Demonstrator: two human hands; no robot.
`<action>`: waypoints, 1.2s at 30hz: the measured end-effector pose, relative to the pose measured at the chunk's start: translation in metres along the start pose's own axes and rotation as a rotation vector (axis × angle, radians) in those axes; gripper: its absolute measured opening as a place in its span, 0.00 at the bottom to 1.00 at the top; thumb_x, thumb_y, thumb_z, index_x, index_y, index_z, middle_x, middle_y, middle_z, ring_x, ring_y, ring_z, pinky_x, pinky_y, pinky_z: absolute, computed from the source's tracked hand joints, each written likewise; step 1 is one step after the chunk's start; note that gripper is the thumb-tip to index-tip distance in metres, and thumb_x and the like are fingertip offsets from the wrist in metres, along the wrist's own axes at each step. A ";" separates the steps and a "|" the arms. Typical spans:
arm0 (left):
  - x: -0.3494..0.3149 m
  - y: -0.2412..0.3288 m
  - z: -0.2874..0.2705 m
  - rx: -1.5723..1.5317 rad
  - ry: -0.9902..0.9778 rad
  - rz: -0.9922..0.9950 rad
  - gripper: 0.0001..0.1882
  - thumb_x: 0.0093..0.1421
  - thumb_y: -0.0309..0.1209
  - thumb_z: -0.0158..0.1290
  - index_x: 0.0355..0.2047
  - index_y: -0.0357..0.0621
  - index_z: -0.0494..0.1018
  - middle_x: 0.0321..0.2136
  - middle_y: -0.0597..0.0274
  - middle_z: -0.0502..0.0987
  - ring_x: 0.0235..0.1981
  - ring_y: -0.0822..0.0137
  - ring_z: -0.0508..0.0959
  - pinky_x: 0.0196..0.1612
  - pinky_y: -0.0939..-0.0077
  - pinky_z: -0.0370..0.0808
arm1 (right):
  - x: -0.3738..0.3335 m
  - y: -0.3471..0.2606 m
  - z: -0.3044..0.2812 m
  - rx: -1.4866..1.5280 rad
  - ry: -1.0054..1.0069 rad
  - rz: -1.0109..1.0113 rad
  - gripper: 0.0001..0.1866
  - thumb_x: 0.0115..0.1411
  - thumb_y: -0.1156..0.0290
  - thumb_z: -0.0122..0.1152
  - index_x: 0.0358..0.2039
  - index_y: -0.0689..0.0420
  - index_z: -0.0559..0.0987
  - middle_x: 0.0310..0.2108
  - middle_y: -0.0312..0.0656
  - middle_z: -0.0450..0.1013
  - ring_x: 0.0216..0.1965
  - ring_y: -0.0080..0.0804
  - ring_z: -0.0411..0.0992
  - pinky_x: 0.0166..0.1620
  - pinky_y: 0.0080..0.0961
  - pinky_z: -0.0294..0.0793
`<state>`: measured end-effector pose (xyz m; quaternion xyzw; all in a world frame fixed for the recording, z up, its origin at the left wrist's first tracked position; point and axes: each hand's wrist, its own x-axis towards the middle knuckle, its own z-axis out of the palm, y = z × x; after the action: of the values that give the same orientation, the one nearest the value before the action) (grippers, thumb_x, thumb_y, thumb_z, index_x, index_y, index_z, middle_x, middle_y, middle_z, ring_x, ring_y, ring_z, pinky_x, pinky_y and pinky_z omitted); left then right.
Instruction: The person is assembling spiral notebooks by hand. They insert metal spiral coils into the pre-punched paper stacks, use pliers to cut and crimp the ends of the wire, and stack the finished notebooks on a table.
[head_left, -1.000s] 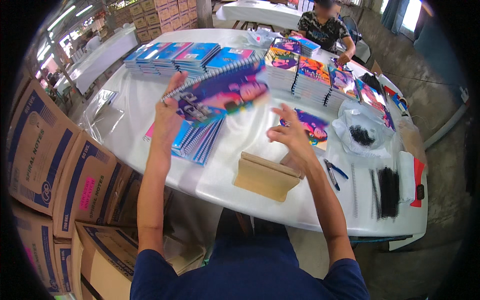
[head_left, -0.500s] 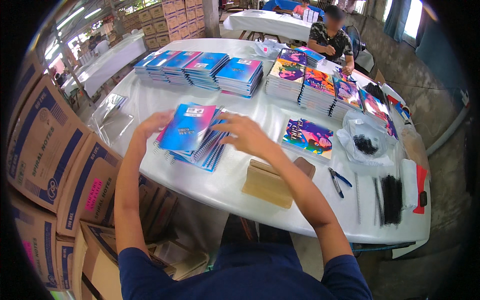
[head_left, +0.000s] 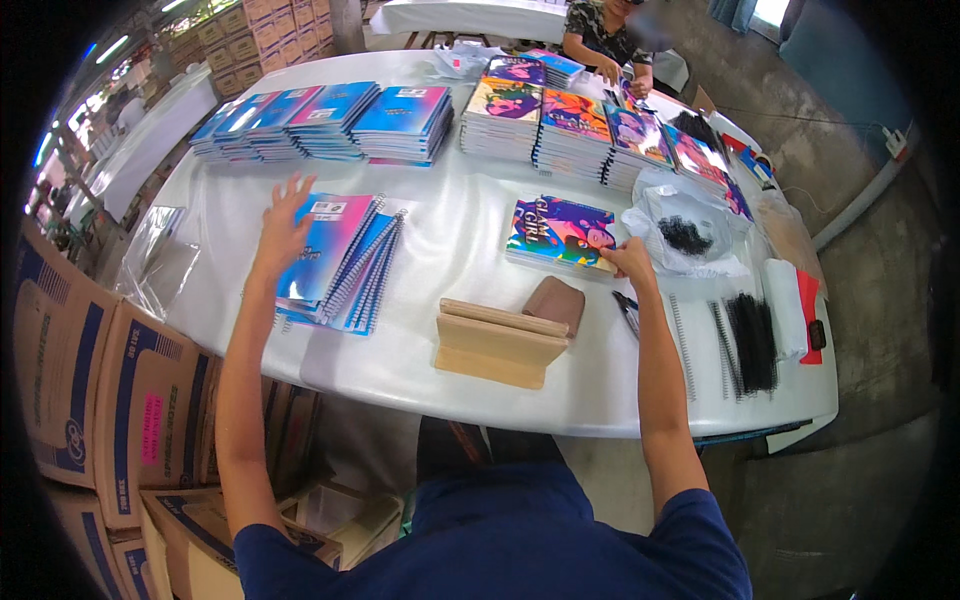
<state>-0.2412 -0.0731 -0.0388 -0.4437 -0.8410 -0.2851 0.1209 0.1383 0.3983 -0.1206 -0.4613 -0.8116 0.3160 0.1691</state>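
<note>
Fingers spread, my left hand (head_left: 287, 222) is at the upper left edge of a loose pile of blue-and-pink spiral notebooks (head_left: 325, 245); it grips nothing. The pile is fanned, with metal-looking coils along its right side. My right hand (head_left: 630, 262) pinches the right corner of a notebook with a colourful illustrated cover (head_left: 560, 232), on top of a short stack lying flat. How many books lie between those fingers is hidden. Below that stack stand a folded brown cardboard piece (head_left: 500, 345) and a smaller brown block (head_left: 554, 305).
Tall stacks of blue notebooks (head_left: 400, 112) and illustrated notebooks (head_left: 570, 122) line the far side. Rightward lie pliers (head_left: 628, 313), black spiral coils (head_left: 755, 345) and a plastic bag (head_left: 650, 215) with black scraps. A co-worker (head_left: 600, 45) sits opposite. Cartons (head_left: 150, 400) stand at left.
My right hand has moved from the blue notebooks to the illustrated stack's corner. My left hand has opened out beside the blue pile, which now lies lower. The view has shifted right.
</note>
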 end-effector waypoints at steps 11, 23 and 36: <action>-0.008 0.188 0.060 -0.755 -0.165 -0.052 0.41 0.60 0.36 0.57 0.69 0.50 0.48 0.68 0.46 0.49 0.69 0.49 0.50 0.67 0.64 0.51 | -0.045 -0.055 -0.034 0.279 0.166 -0.274 0.10 0.48 0.73 0.70 0.26 0.62 0.75 0.25 0.39 0.75 0.32 0.22 0.74 0.34 0.21 0.72; -0.052 0.224 0.024 -1.182 -0.383 -0.018 0.21 0.69 0.36 0.44 0.57 0.35 0.67 0.49 0.64 0.74 0.50 0.74 0.70 0.57 0.77 0.62 | -0.237 -0.071 -0.010 0.997 0.089 -0.487 0.12 0.55 0.85 0.64 0.39 0.63 0.74 0.40 0.41 0.76 0.41 0.25 0.74 0.46 0.23 0.74; -0.138 0.200 0.103 -1.228 -0.174 -0.256 0.41 0.65 0.48 0.51 0.68 0.37 0.48 0.65 0.55 0.57 0.65 0.66 0.57 0.67 0.72 0.48 | -0.254 -0.050 0.032 0.431 -0.040 -0.554 0.22 0.54 0.86 0.61 0.49 0.60 0.71 0.42 0.48 0.72 0.44 0.43 0.73 0.46 0.32 0.74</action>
<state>0.0066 -0.0171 -0.1100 -0.3496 -0.5771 -0.6908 -0.2599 0.2198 0.1513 -0.1068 -0.1711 -0.8238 0.4310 0.3259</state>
